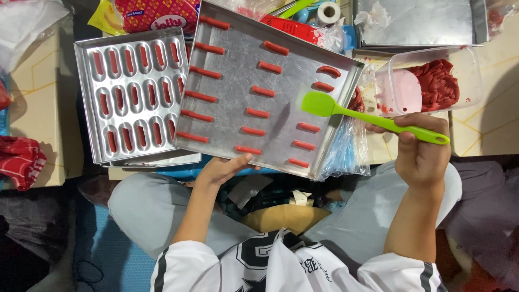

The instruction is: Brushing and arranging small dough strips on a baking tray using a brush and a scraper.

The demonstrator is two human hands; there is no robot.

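Two hands at work, seen from above, person seated with knees apart. Right hand [423,148] is closed in a fist round the handle of a green spatula [367,117]; the blade reaches out over the right part of a flat metal tray [303,67], apparently just above it, though contact cannot be told. Left hand [220,169] holds the tray's near edge, thumb on top of the rim and fingers hidden beneath, so the tray sits tilted and partly lifted, judged to steady it for the spatula.

On the tray lie short red sticks [258,113] in three rough columns, well apart from each other, none touching the blade. Left of the tray, and partly under its edge, sits a metal mould pan [86,103] with rows of oval slots, each slot showing red filling. To the right, beside the spatula handle, stands a clear plastic tub [469,65] with red paste heaped at one side and pink smears on its floor.

Hard to read: what supports the tray underneath is hidden; a clear plastic bag [346,148] bunches below its right corner. A second steel tray [427,21] at top is cut off by the frame. Red cloth [19,159] at far left is only partly in view. Clutter at top centre, wrappers and a tape roll, too crowded to sort.
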